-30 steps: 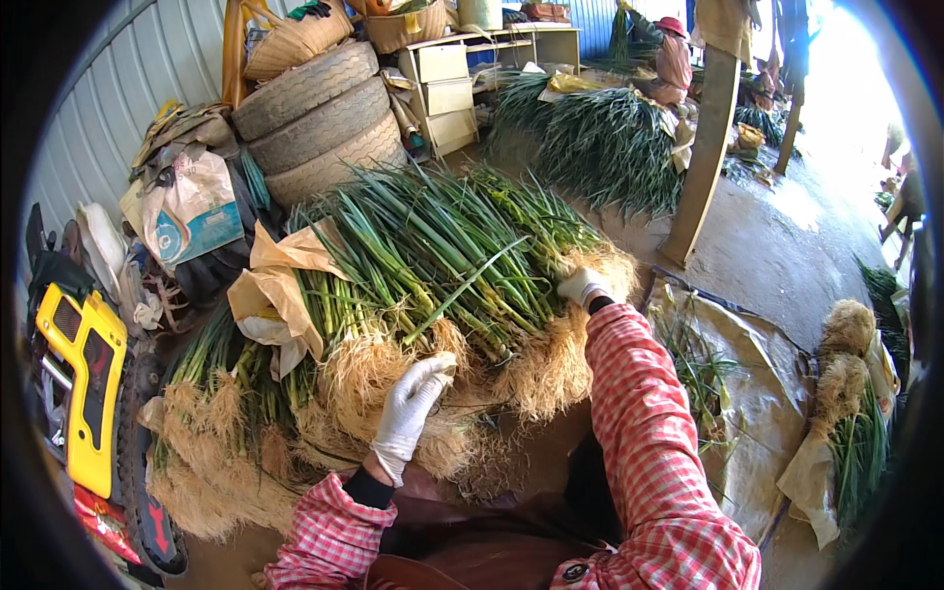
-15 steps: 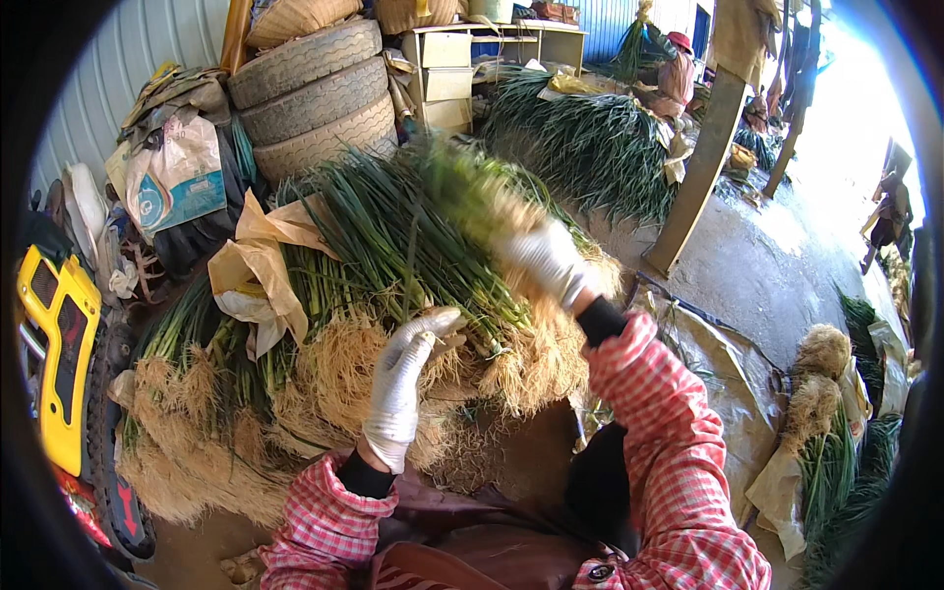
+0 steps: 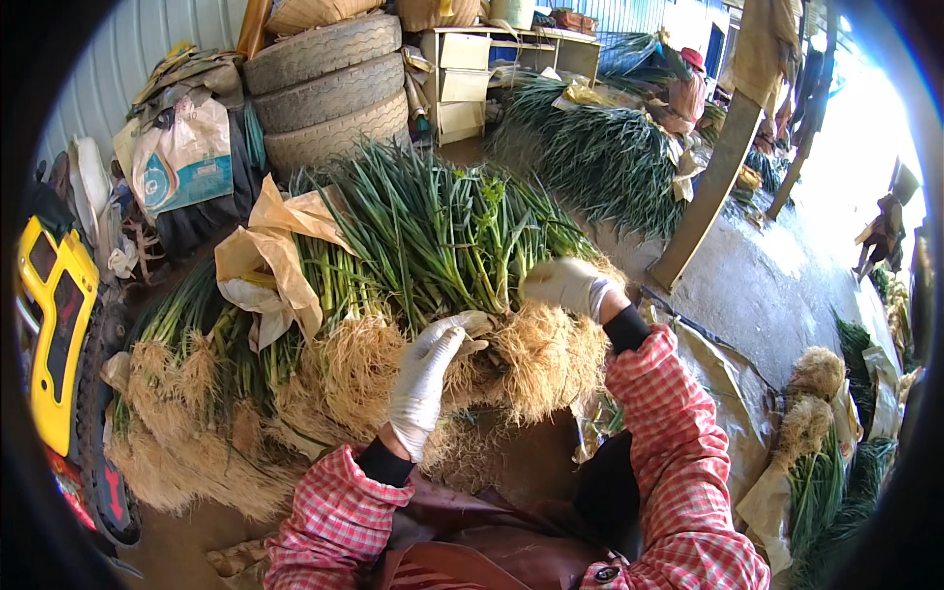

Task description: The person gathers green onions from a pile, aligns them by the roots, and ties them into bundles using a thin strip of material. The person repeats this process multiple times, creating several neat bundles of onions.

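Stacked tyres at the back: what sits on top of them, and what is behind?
On the stacked tyres rests a tan sack, cut off by the frame's top edge. Behind them runs a corrugated metal wall. The tyres hide its lower part and the floor there.

Two gloved hands show, the left hand (image 3: 425, 382) and the right hand (image 3: 568, 285), both laid on one big heap of green onions (image 3: 393, 275) with pale roots. Three tyres (image 3: 324, 84) are stacked behind it, beside one cabinet (image 3: 462, 79) with three drawer fronts showing; a second heap of green onions (image 3: 600, 147) lies farther back. Two smaller rooted bundles (image 3: 811, 413) lie at the right, one crumpled sheet of brown paper (image 3: 280, 246) sits on the big heap, and one person in a red hat (image 3: 688, 88) is at the back.
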Available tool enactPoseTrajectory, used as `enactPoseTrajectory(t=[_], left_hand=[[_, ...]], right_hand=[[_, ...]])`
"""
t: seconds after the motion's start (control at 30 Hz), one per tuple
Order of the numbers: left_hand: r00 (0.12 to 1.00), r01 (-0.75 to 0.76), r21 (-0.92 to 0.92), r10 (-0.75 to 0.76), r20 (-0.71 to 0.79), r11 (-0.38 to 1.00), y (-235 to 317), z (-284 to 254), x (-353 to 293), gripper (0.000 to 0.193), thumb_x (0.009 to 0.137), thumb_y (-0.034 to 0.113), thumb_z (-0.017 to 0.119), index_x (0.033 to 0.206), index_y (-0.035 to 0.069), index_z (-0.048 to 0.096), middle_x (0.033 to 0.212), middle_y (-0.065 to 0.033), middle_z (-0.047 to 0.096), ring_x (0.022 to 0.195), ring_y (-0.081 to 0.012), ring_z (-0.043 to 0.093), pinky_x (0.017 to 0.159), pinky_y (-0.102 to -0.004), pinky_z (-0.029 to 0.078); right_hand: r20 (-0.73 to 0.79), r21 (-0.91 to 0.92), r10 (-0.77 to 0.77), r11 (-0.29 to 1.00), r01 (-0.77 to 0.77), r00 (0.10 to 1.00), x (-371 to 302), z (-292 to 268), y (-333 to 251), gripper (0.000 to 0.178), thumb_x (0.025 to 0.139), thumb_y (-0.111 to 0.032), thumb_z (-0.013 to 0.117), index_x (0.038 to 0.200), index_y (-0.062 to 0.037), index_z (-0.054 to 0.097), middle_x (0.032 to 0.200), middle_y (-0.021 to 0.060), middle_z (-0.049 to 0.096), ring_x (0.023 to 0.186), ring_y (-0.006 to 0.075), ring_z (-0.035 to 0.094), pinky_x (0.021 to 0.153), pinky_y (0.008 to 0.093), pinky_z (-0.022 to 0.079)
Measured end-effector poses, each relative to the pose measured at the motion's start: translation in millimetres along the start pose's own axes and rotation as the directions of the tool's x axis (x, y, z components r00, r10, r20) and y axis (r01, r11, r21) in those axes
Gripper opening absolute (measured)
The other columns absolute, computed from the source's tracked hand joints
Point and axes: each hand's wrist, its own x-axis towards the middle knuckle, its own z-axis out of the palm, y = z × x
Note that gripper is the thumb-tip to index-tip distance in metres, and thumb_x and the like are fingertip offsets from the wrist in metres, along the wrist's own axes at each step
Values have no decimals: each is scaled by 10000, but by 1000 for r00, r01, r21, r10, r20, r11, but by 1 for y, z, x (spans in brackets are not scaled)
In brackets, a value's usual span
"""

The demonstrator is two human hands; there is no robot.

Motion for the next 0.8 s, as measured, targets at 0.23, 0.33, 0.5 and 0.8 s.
enactPoseTrajectory(t=[0.23,0.33,0.5,0.8], left_hand=[[999,34,-6,-34,19,999,-3,3,9,329,1006,210,523,1211,-28,620,1154,-98,667,1026,-160,629,955,-299,485],[999,41,-28,-41,-3,999,-7,-1,15,316,1008,199,520,1202,-29,623,1142,-89,669,1026,-155,624,954,-299,486],[999,45,-99,-45,0,994,-7,-4,18,298,1011,181,513,1203,-19,622,1145,-92,669,1017,-162,636,939,-300,505],[1000,27,5,-27,15,1000,-16,-7,19,424,979,372,566,1220,28,625,1192,-94,665,1124,-187,621,1006,-350,469]], right_hand=[[-451,-234,-57,971,-56,890,96,13,-6,527,804,-249,624,1325,-194,569,1064,138,693,933,323,676,807,397,539],[-310,-413,-28,904,-107,950,136,38,-5,578,811,-199,624,1377,-222,509,1000,115,701,909,305,683,751,424,536],[-341,-369,1,920,-135,940,149,34,4,200,826,-255,591,924,-142,724,940,114,714,891,315,688,756,423,536],[-554,635,101,693,341,826,30,-107,-28,141,905,-150,633,942,-17,663,670,45,641,544,111,579,530,229,458]])
